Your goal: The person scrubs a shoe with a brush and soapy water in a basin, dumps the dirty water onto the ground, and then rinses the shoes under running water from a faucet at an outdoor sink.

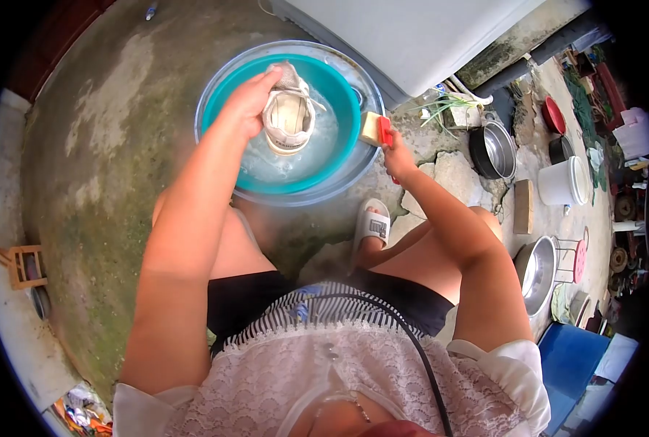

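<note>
From my feed, pale cabinet (404, 36) stands right beside the outer tub (324, 197), far side, taking up that edge. Green onions (444, 109) lie on the floor (106, 182) to the right of it; past them I get 1 pot (494, 149) tipped on its side, red bowl (553, 115), white bucket (561, 180), wood block (524, 207), metal bowl (535, 277), pink stool (580, 261), blue box (568, 364). Wooden stool (30, 266) by the left wall, well apart. 1 slipper (372, 227) on a foot, near the tub.

Teal basin (288, 187) sits inside the tub, cloudy water (266, 166) in it. Shoe (289, 118) is over that water, opening up; can't tell if the sole touches.

Hands, 2 in view. Left hand (257, 102) grips the shoe at 1 end, thumb on top, other fingers mostly hidden. Right hand (399, 156) is closed around the red handle of a brush (385, 132), pale bristles toward the basin, at the tub's right rim, apart from the shoe.
</note>
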`<action>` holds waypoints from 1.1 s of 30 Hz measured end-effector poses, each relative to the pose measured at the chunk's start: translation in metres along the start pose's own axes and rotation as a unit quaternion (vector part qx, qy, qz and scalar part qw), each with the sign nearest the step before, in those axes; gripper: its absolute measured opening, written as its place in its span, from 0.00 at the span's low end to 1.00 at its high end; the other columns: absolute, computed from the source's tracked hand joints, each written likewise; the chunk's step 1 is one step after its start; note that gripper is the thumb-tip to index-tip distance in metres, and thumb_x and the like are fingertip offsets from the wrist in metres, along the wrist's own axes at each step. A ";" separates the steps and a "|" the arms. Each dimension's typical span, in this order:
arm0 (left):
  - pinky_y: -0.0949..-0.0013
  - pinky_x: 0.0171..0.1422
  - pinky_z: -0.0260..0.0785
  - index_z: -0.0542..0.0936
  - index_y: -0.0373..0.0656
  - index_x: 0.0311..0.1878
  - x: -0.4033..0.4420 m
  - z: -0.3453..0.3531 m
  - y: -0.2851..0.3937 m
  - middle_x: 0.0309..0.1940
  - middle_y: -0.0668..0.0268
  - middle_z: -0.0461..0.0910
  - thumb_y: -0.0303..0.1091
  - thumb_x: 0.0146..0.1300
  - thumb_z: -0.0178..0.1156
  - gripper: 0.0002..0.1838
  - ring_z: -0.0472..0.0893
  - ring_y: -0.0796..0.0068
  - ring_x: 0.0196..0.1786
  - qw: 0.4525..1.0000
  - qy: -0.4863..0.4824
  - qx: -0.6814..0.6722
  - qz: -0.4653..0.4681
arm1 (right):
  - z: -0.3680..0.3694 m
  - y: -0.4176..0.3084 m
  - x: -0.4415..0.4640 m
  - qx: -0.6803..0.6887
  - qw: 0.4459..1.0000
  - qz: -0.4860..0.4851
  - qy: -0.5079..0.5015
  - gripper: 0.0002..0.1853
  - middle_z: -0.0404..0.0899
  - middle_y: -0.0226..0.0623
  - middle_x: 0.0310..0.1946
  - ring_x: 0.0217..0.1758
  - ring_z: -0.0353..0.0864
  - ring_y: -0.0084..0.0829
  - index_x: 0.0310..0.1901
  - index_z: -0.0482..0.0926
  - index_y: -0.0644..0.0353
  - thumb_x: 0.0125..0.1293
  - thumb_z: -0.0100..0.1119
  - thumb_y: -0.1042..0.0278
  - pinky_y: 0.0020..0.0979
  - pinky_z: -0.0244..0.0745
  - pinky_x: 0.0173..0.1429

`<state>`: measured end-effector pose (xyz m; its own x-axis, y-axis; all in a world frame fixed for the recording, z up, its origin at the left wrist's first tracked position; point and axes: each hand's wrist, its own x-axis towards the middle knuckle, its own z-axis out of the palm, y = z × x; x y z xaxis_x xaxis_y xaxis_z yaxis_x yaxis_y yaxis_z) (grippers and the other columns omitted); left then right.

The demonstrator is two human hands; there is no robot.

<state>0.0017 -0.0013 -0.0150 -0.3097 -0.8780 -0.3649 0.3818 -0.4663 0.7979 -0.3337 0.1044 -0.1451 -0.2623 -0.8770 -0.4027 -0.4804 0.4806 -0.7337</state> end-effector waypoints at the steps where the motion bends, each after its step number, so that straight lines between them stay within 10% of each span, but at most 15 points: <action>1: 0.58 0.54 0.83 0.78 0.39 0.61 0.000 0.000 0.000 0.50 0.59 0.85 0.40 0.77 0.57 0.17 0.86 0.66 0.49 1.000 -0.001 0.000 0.006 | 0.000 -0.011 -0.007 0.031 0.999 0.025 -0.036 0.23 0.75 0.37 0.36 0.31 0.76 0.30 0.73 0.63 0.41 0.79 0.49 0.59 0.36 0.74 0.31; 8: 0.63 0.46 0.84 0.81 0.39 0.55 -0.021 0.015 0.008 0.43 0.61 0.86 0.41 0.76 0.59 0.15 0.87 0.70 0.43 0.997 0.020 0.060 0.050 | -0.028 -0.129 -0.074 0.314 0.934 -0.131 -0.107 0.21 0.62 0.20 0.27 0.22 0.55 0.16 0.72 0.66 0.42 0.82 0.47 0.56 0.23 0.50 0.26; 15: 0.67 0.50 0.81 0.82 0.39 0.56 -0.036 0.040 0.008 0.46 0.62 0.86 0.42 0.77 0.58 0.16 0.86 0.72 0.47 0.993 0.018 0.093 0.076 | 0.026 -0.185 -0.104 0.177 0.909 -0.367 -0.090 0.22 0.79 0.38 0.62 0.58 0.78 0.25 0.71 0.73 0.55 0.79 0.54 0.67 0.29 0.72 0.63; 23: 0.70 0.56 0.76 0.80 0.38 0.62 -0.038 0.027 0.019 0.52 0.62 0.85 0.33 0.77 0.55 0.16 0.84 0.75 0.50 0.980 0.031 0.160 0.116 | 0.059 -0.210 -0.079 0.023 0.881 -0.470 0.052 0.24 0.82 0.52 0.36 0.38 0.83 0.50 0.69 0.76 0.45 0.72 0.61 0.64 0.43 0.78 0.46; 33: 0.67 0.60 0.76 0.73 0.36 0.70 -0.036 0.004 0.035 0.56 0.60 0.83 0.31 0.80 0.46 0.20 0.83 0.72 0.54 0.975 0.047 0.163 0.146 | 0.077 -0.231 -0.070 0.002 0.887 -0.459 0.053 0.23 0.81 0.49 0.34 0.36 0.82 0.45 0.68 0.77 0.45 0.73 0.61 0.66 0.41 0.77 0.43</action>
<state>0.0223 0.0144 0.0281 -0.1431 -0.9812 -0.1295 0.1395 -0.1496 0.9789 -0.1403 0.0554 0.0105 0.1599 -0.8940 0.4185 -0.5293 -0.4355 -0.7281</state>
